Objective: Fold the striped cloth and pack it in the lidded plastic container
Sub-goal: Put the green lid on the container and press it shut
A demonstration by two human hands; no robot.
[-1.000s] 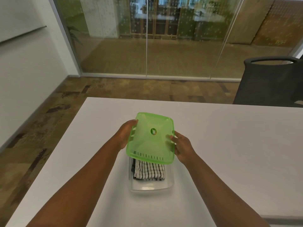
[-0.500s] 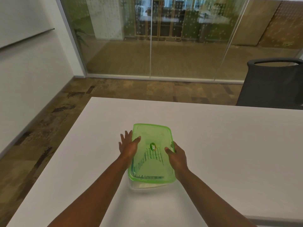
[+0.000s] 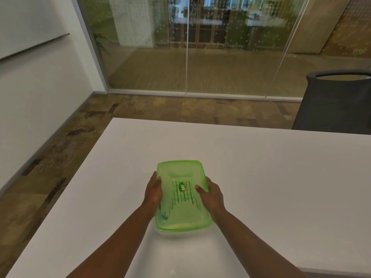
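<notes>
The translucent green lid [image 3: 181,215] lies flat on the clear plastic container [image 3: 172,234] near the front of the white table [image 3: 261,177]. Through the lid the folded striped cloth [image 3: 183,197] shows as dark lines inside the container. My left hand [image 3: 153,192] presses on the lid's left edge, fingers together and pointing away from me. My right hand [image 3: 210,194] grips the lid's right edge, thumb on top.
A dark office chair [image 3: 335,101] stands past the table's far right corner. The table's left edge [image 3: 66,189] drops to a brown patterned floor. A glass wall runs across the back.
The lid, held tilted above the open container a second ago, has come down flat onto it, hiding the cloth. Both hands have settled on its long edges.
</notes>
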